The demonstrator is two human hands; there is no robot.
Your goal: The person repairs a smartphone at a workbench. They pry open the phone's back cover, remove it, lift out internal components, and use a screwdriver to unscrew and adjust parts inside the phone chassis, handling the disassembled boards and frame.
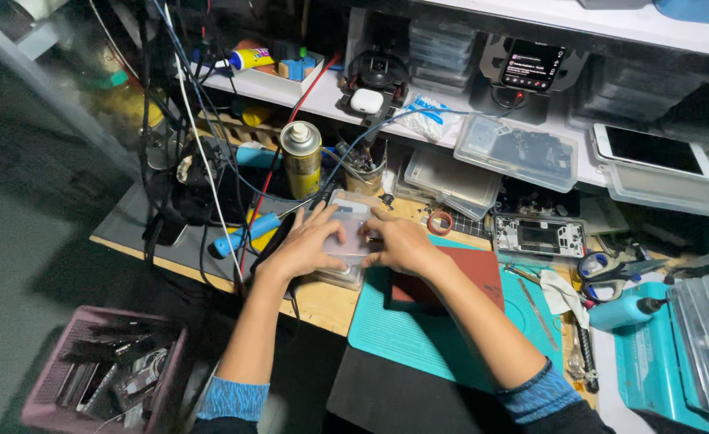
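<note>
1. Head cam: left hand (306,245) lies flat, fingers spread, on a clear plastic box (346,237) at the workbench (326,301) edge.
2. Right hand (399,245) grips the box's right side, beside a teal mat (419,329).

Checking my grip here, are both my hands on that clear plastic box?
Yes, the left hand and the right hand both rest on the clear plastic box at the bench edge.

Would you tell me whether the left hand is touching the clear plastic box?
Touching: the head view shows the left hand lying flat on the clear plastic box, fingers spread over its lid.
</note>
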